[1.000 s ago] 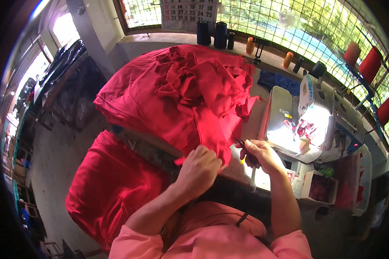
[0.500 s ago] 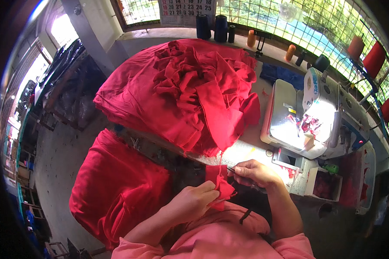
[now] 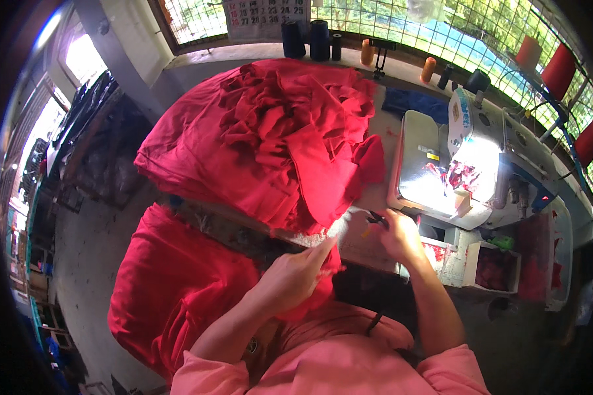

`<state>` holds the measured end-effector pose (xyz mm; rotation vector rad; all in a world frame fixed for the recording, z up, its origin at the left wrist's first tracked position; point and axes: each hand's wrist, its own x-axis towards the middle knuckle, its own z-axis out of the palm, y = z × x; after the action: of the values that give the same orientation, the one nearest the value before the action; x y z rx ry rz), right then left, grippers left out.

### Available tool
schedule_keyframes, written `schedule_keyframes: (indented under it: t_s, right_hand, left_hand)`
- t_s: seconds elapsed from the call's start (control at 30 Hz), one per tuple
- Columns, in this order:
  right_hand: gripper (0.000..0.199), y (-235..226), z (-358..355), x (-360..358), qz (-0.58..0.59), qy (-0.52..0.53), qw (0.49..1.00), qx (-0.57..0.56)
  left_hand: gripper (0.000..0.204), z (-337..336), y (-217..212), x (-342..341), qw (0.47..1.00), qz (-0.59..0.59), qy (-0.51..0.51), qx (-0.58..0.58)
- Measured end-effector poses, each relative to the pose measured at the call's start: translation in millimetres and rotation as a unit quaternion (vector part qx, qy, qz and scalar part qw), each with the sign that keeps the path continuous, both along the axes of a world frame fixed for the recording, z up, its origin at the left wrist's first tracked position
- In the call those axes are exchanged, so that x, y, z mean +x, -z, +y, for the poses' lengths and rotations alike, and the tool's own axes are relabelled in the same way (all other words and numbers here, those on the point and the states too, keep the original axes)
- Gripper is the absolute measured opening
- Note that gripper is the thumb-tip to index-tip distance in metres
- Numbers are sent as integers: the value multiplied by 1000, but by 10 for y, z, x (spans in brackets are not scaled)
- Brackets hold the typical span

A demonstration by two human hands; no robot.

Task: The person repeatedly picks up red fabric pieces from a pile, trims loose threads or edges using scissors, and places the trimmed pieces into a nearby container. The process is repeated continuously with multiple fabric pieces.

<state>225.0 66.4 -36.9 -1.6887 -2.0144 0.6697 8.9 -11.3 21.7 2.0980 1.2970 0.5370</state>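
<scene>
Head view: left hand (image 3: 291, 280), lower centre, pinches a red cloth piece (image 3: 325, 283); right hand (image 3: 402, 238), right of centre, grips dark snips (image 3: 377, 218). Work appears unfinished: red cloth pile (image 3: 244, 141), upper centre, is large; completed quantity cannot be determined.

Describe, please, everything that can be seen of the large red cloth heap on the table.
The large red cloth heap looks like soft, matte fabric in one red colour. Its left side is smoother, with broad, rounded layers; crumpled, folded pieces lie loosely on top. At the right, a wide flap hangs toward the front, where the edges look ragged and are brightly lit. It rests on the table. The left hand is near its front edge; I cannot tell whether they touch.
</scene>
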Motion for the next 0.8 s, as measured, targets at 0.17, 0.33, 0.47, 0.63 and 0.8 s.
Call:
schedule_keyframes:
  t_s: [0.17,0.33,0.47,0.63,0.8]
  right_hand:
    - [28,-47,102,-272,-132,-20,988,72]
    - [20,-33,129,-270,-77,-26,991,104]
    - [21,-7,-55,-130,63,-1,987,150]
    - [20,20,67,-279,-1,43,998,44]
    - [18,537,621,-427,-69,87,982,155]
  left_hand:
    - [46,325,107,193,986,150,-71,-7]
    - [25,427,301,123,980,152,-105,70]
    - [16,109,26,-9,991,40,-90,95]
    - [22,-233,-282,-110,998,-34,-51,11]
    - [31,-405,-570,-137,998,-26,-25,41]
